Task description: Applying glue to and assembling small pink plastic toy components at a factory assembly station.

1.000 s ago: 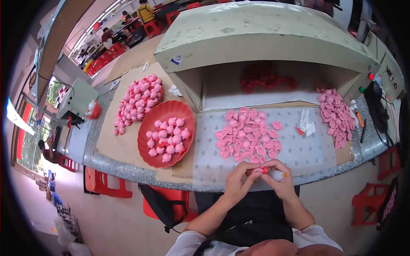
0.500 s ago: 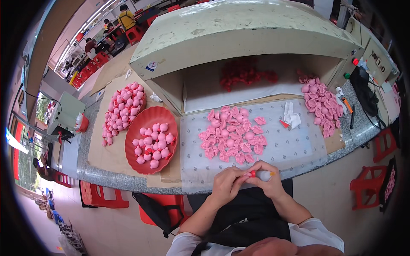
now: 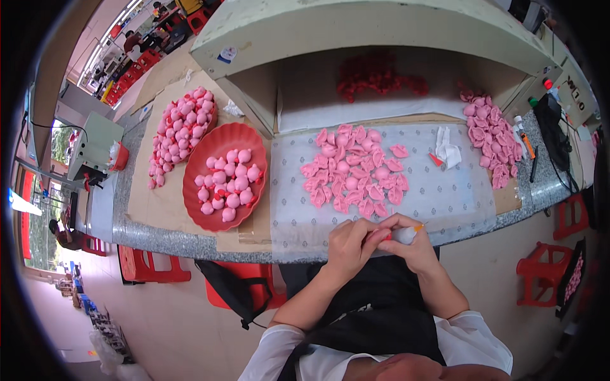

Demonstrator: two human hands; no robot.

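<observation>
1. Head view: the left hand (image 3: 348, 246) curls its fingers to the thumb, pinching a small red-pink piece (image 3: 388, 237); most is hidden, so its full shape cannot be told.
2. The right hand (image 3: 418, 251) has bent fingers wrapped around a translucent bottle (image 3: 404, 235) with a yellow tip; its fingertips meet the piece.
3. Both hands are at the front edge of the granite counter (image 3: 168, 239).
4. Beyond, pink folded pieces (image 3: 357, 170) cover the middle of the patterned sheet (image 3: 445, 197), with bare sheet right of them.
5. A scalloped red dish (image 3: 219, 141) bounds the left.
</observation>
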